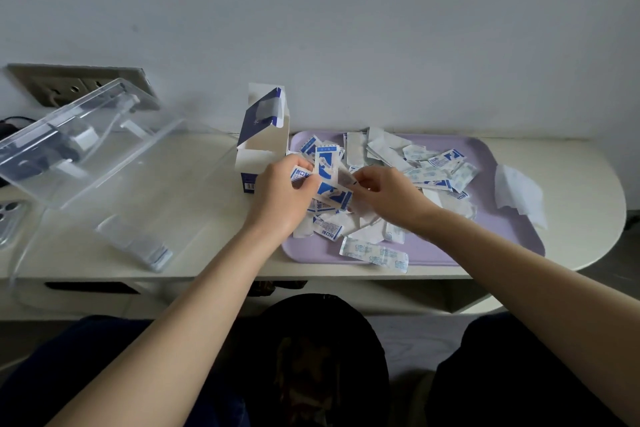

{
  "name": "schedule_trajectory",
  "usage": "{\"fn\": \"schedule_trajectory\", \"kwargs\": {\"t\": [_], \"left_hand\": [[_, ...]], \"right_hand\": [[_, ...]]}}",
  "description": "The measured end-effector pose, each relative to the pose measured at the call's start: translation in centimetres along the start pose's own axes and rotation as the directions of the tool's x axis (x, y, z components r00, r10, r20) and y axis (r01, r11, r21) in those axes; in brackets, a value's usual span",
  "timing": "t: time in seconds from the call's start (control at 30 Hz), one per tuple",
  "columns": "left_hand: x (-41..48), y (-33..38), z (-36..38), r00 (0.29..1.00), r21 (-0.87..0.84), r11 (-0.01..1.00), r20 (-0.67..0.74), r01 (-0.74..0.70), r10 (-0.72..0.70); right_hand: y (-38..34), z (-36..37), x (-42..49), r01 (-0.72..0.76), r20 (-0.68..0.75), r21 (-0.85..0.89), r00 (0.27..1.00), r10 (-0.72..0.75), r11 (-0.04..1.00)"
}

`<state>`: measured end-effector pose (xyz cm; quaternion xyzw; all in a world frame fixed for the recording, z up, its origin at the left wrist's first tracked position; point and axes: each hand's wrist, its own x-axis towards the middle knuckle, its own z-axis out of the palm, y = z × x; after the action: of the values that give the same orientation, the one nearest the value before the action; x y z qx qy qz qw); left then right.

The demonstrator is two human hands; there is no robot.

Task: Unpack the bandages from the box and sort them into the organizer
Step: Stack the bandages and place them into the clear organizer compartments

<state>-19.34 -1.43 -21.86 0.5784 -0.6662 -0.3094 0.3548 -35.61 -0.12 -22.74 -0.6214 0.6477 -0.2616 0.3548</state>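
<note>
At pale worktop point(194, 184), over lilac tray point(485, 239). Gripping fan of blue-and-white bandage packets point(327, 184) in left hand point(277, 198); pinching edge of one wrapper with right hand point(391, 194). Under and beyond both hands, across tray: heap of loose bandages point(433, 166). At tray's far-left corner, open box point(258, 149), upright, flap raised. Further left, clear organizer point(104, 163), lid tilted up, small blurred stack at near end. Right of tray, crumpled tissue point(519, 194).

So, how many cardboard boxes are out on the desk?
1: the open box stands upright between the clear organizer and the purple tray. No other shows.
</note>
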Motion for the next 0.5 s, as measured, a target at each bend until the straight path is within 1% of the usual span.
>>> {"fn": "schedule_trajectory", "kwargs": {"t": [0.1,0.27,0.33,0.43,0.5], "left_hand": [[0.1,0.0,0.4,0.999,-0.046,0.998,-0.017,0.042,-0.043],[-0.2,0.1,0.7,0.999,-0.055,0.998,-0.035,0.008,-0.01],[-0.3,0.0,1.0,0.999,-0.076,0.997,-0.03,0.017,-0.02],[-0.4,-0.1,1.6,0.998,-0.118,0.991,0.018,0.06,-0.058],[-0.5,-0.3,2.1,0.997,-0.116,0.992,0.056,0.057,-0.051]], "right_hand": [[-0.7,0.1,-0.5,-0.011,0.07,0.119,0.998,0.002,0.993],[-1.5,-0.5,-1.5,-0.079,0.167,0.291,0.986,0.031,0.953],[-1.5,-0.5,-1.6,-0.06,0.183,0.266,0.983,0.01,0.962],[-1.0,0.0,-1.5,-0.005,0.135,0.14,0.991,-0.014,0.99],[-0.5,0.1,-1.2,0.016,0.102,0.071,0.995,-0.023,0.997]]}}
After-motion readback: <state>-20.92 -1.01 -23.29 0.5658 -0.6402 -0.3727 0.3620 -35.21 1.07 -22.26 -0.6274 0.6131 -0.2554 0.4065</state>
